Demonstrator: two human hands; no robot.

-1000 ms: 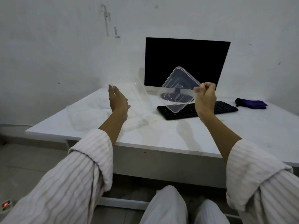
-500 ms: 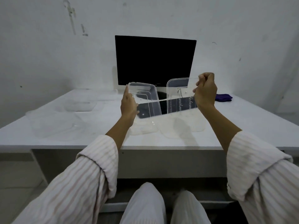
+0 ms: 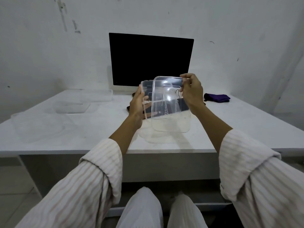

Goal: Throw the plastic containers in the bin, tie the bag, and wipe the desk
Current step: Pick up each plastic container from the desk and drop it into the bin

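White desk [image 3: 246,125] against a scuffed white wall, dark monitor [image 3: 150,60] at the rear. You held both forearms raised over the desk's middle. Your right hand [image 3: 191,92] pinched the top corner of a clear lid [image 3: 169,104], held nearly upright. Your left hand [image 3: 137,104], palm inward, gripped the edge of a clear container [image 3: 145,89] just behind it. More clear containers [image 3: 71,106] lay at left; a purple cloth [image 3: 217,97] at right.

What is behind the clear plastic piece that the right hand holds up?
Through the clear lid held by the right hand you see a second clear container in the left hand, then the keyboard's dark shape. The monitor's base is hidden.
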